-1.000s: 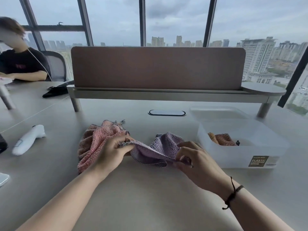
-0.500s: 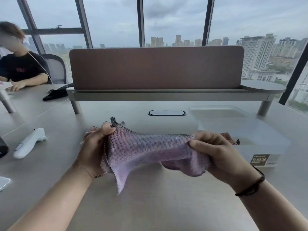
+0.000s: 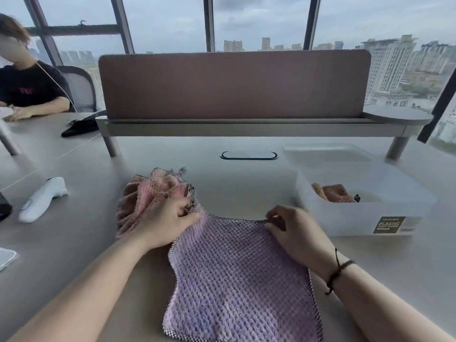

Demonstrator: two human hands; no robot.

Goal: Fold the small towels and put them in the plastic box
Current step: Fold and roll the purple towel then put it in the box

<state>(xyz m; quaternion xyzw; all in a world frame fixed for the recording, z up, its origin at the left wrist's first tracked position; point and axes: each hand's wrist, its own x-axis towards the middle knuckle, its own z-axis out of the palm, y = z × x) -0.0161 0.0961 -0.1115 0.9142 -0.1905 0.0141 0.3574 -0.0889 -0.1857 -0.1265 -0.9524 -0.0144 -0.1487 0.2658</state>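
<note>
A purple waffle-weave towel with a dark stitched edge lies spread flat on the table in front of me. My left hand pinches its far left corner. My right hand pinches its far right corner. A crumpled pink towel lies just behind my left hand. The translucent plastic box stands to the right, with an orange-brown towel folded inside it.
The box's lid lies behind the box. A white handheld device rests at the left. A raised shelf with a brown divider panel crosses the back. Another person sits at the far left.
The purple towel went from bunched on the table, to stretched in the air between both hands, to laid out flat toward me. Both hands still hold its far corners.
</note>
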